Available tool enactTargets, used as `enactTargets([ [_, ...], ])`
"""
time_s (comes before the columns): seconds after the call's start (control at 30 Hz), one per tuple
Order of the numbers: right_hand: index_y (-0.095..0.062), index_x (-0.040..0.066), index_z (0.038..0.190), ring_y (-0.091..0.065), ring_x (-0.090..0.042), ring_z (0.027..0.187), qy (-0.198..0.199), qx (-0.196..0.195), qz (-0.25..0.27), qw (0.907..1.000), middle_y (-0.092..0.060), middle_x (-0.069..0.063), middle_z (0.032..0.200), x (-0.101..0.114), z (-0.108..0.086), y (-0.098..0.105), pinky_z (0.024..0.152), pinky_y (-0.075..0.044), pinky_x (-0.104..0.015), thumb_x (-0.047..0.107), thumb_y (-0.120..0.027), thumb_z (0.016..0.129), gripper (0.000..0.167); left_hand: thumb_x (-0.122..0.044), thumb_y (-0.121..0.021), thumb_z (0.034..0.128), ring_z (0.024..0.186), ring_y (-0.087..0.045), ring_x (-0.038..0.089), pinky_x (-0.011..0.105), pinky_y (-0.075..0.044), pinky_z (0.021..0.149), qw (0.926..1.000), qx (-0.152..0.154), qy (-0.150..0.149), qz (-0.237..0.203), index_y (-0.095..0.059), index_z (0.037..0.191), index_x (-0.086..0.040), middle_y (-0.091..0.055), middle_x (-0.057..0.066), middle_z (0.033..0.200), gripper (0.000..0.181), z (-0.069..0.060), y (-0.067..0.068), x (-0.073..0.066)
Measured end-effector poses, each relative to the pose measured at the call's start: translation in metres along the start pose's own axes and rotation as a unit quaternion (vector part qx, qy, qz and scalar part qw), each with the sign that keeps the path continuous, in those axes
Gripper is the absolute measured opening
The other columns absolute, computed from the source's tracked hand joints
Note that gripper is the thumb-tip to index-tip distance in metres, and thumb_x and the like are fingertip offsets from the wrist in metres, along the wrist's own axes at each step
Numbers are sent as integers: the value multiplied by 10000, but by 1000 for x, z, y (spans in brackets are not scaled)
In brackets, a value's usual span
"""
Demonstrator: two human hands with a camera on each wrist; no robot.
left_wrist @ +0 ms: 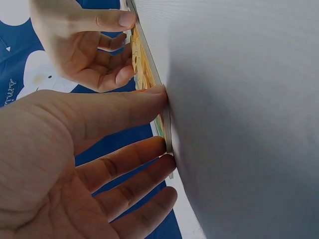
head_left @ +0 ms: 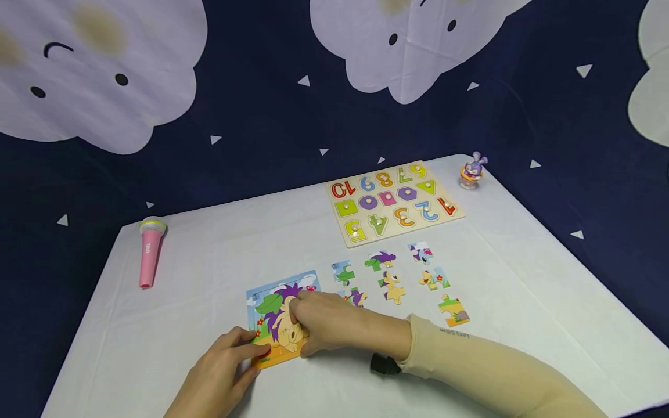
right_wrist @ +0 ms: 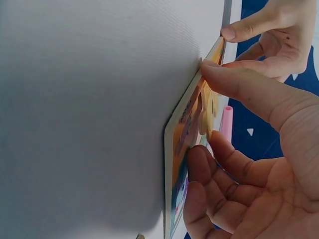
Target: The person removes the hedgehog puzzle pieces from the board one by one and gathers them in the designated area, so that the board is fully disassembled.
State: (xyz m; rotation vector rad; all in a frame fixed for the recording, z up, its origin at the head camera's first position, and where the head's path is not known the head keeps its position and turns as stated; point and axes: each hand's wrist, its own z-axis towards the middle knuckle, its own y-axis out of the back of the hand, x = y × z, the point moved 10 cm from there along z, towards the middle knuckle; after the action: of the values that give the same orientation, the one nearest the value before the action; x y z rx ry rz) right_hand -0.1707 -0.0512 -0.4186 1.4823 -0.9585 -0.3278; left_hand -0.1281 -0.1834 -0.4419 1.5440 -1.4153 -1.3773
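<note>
A jigsaw puzzle board (head_left: 268,302) with a purple-haired hedgehog picture lies near the table's front. My left hand (head_left: 222,363) grips its lower left corner, the thumb at the near edge and fingers along the left side. Over the board's right part is my right hand (head_left: 334,322). In the right wrist view its fingers pinch a yellowish puzzle piece (right_wrist: 206,112) that stands tilted up from the board, while the thumb touches the near edge. From the head view, that hand hides the piece and the board's right side.
Several loose puzzle pieces (head_left: 393,286) lie in rows to the right, partly behind the right arm. Behind them is a number-and-shape peg board (head_left: 340,223). A pink toy microphone (head_left: 150,255) lies at the left; a small purple rabbit figure (head_left: 473,168) stands at the back right corner.
</note>
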Motion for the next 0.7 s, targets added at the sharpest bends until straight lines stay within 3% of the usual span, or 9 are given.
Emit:
enactTargets([
  [0.43,-636,173,962,-476,-54,685,-59,102,347,9993,-528,110,750,0,2,-1,567,-404,-197,314,-1015,734,464,-211,-935,834,1090,-625,138,469,-612,1039,9998,-159,-113,3,-848,1127,-314,-691,-59,1200,323,-2,3,0],
  [0.7,-620,187,964,-445,-50,650,-168,128,628,9978,-490,108,718,-4,4,-3,557,-375,-198,304,-1021,731,478,-205,-932,834,1092,-622,160,497,-611,1043,10000,-17,-40,-53,-851,1132,-291,-693,-37,1213,320,0,0,1],
])
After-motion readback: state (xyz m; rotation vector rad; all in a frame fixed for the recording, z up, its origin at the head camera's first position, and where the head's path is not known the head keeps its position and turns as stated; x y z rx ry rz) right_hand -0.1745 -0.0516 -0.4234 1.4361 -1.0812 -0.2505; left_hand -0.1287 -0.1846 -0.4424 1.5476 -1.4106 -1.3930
